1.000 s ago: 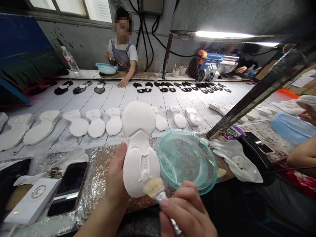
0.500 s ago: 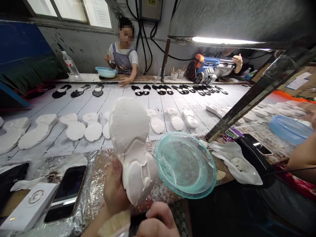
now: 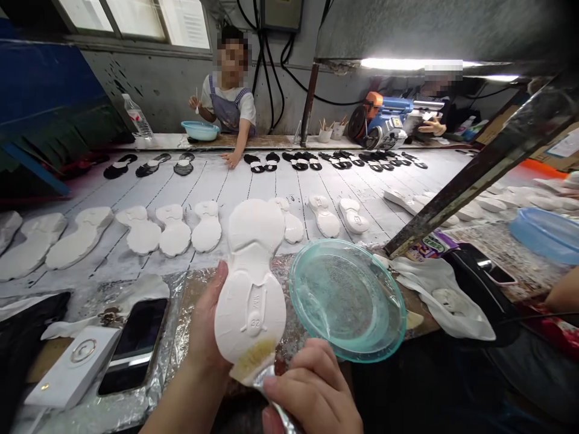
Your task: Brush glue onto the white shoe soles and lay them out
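Sole (image 3: 250, 283): white, upright in L hand, above foil (image 3: 178, 328), just beside glass dish (image 3: 347, 300).
L hand (image 3: 205, 322): gripping sole.
R hand (image 3: 312, 389): closed on brush (image 3: 254, 361), bristles touching sole's lower end.
Surface (image 3: 212, 187): more soles in rows.

The left hand (image 3: 208, 319) grips a white shoe sole (image 3: 251, 277), with a flat brush (image 3: 253, 360) from the right hand (image 3: 312, 389) touching its lower end and a clear teal dish (image 3: 347, 300) just beside it.

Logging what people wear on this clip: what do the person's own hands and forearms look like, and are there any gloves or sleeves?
Both hands are bare: the left hand and the right hand wear no gloves, and no ring shows. The left forearm has no sleeve or watch in view; the right forearm is out of frame.
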Action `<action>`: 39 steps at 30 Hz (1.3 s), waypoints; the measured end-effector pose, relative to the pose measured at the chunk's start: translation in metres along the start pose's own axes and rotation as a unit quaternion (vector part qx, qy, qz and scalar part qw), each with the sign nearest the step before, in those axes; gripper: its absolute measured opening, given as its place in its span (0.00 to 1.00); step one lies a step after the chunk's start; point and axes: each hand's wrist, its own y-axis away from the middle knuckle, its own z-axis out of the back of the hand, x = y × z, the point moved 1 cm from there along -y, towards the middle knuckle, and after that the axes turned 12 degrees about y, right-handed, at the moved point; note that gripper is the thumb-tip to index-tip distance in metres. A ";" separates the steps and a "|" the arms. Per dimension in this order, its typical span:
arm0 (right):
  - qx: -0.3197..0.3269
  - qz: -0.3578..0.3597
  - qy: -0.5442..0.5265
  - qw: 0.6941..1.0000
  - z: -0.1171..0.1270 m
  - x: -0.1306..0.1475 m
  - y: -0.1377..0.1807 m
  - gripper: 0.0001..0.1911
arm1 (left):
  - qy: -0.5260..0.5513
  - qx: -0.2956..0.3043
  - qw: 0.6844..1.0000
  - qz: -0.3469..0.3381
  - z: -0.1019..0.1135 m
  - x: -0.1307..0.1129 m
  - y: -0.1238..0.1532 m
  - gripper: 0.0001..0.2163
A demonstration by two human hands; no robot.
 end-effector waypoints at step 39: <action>0.314 -0.427 0.018 0.848 -0.004 -0.144 -0.002 0.17 | 0.013 0.139 0.947 0.290 0.093 -0.023 -0.054 0.29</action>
